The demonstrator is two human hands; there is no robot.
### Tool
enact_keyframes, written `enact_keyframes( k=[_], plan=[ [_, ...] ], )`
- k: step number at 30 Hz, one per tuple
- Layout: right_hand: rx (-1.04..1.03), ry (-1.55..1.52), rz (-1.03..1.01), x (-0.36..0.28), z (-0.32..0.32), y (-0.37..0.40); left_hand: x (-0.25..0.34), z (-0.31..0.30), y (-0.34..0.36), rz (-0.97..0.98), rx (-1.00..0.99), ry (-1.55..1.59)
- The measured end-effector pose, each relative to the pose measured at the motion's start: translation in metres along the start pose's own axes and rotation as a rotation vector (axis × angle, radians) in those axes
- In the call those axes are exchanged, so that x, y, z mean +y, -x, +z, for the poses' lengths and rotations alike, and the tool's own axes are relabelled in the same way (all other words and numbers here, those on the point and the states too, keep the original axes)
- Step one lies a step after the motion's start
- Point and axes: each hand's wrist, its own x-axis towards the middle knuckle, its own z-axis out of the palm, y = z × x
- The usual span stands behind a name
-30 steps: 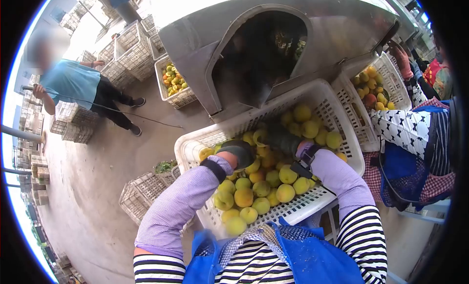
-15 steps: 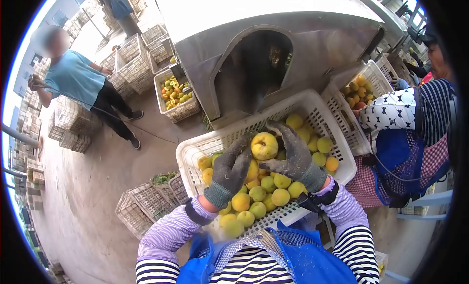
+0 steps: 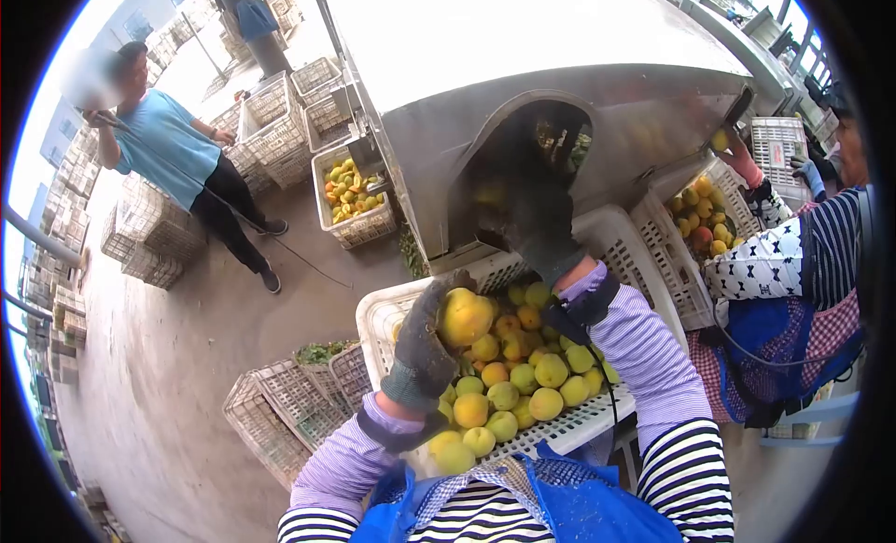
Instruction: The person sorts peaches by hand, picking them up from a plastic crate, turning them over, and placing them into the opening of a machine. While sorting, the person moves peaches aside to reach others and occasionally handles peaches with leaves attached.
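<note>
Nearest: blue apron (image 3: 569,501) over a striped top, purple sleeves leading up to two gloved hands. Just past the apron, near edge of a white crate (image 3: 574,431), heaped with yellow peaches (image 3: 523,375).

Left grip (image 3: 423,342), in a grey glove, raised over the crate's near left corner, fingers curled tight round one held peach (image 3: 467,317) from the left and below. Held peach lifted clear of the heap, above the crate's left side.

Right grip (image 3: 539,224), in a dark glove, higher up over the crate's far edge, back of the glove to the camera, at the arched opening (image 3: 523,155) of a grey metal machine (image 3: 523,39). Spread or closed, holding anything or not: cannot tell, fingers lost against the dark.

Right of the far edge, a second crate (image 3: 658,193) of yellow and reddish fruit, with a co-worker's patterned sleeve (image 3: 761,253) beside it.

Down on the floor to the left, empty crates (image 3: 289,394). Farther back, a floor crate (image 3: 359,230) of fruit by the machine, and a person in a blue shirt (image 3: 168,146) standing among stacked crates (image 3: 271,123).
</note>
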Motion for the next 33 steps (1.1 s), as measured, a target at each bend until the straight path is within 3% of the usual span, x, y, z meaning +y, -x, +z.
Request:
enact_keyframes(
  k=[1,3,5,7,9,12,15,18,21,24,25,27,31,33],
  plan=[
    [0.078,0.0,-0.044,-0.001,0.0,-0.008,-0.01,0.003,0.002,-0.014,0.053,0.144],
    [0.24,0.001,-0.117,-0.004,-0.004,-0.016,-0.014,-0.004,0.003,-0.04,-0.034,0.049],
    [0.177,-0.064,-0.019,-0.016,-0.025,-0.013,-0.016,-0.002,0.005,0.025,-0.041,0.006],
    [0.046,-0.146,0.054,-0.03,-0.049,0.001,-0.011,0.005,0.005,-0.133,0.006,0.634],
    [-0.178,-0.243,0.09,-0.044,-0.065,0.048,-0.006,0.006,0.008,-0.204,0.026,0.821],
    [-0.172,-0.266,-0.096,-0.053,-0.058,0.09,0.005,0.004,0.004,-0.22,0.001,0.658],
    [-0.071,-0.251,-0.143,-0.048,-0.054,0.101,0.023,0.012,-0.007,-0.356,-0.026,1.081],
    [-0.051,-0.276,-0.044,-0.049,-0.063,0.082,0.036,0.018,-0.019,-0.245,0.086,1.087],
    [0.075,-0.063,0.03,-0.017,-0.041,0.04,0.01,0.009,-0.013,-0.462,0.176,0.861],
    [0.351,-0.023,-0.188,-0.006,-0.008,-0.005,-0.005,0.017,-0.008,-0.698,0.074,0.536],
    [0.487,0.018,-0.281,-0.006,-0.001,-0.012,-0.018,0.023,-0.007,-0.689,-0.038,0.357],
    [0.277,0.169,-0.114,-0.004,-0.014,-0.018,-0.064,0.044,-0.01,-0.636,-0.257,0.018],
    [0.092,-0.063,-0.049,0.014,-0.03,0.058,-0.121,0.088,-0.019,-0.513,-1.013,-0.648],
    [-0.284,0.132,-0.028,0.046,0.01,0.113,-0.145,0.111,0.0,-0.337,-1.082,-0.788]
  ],
)
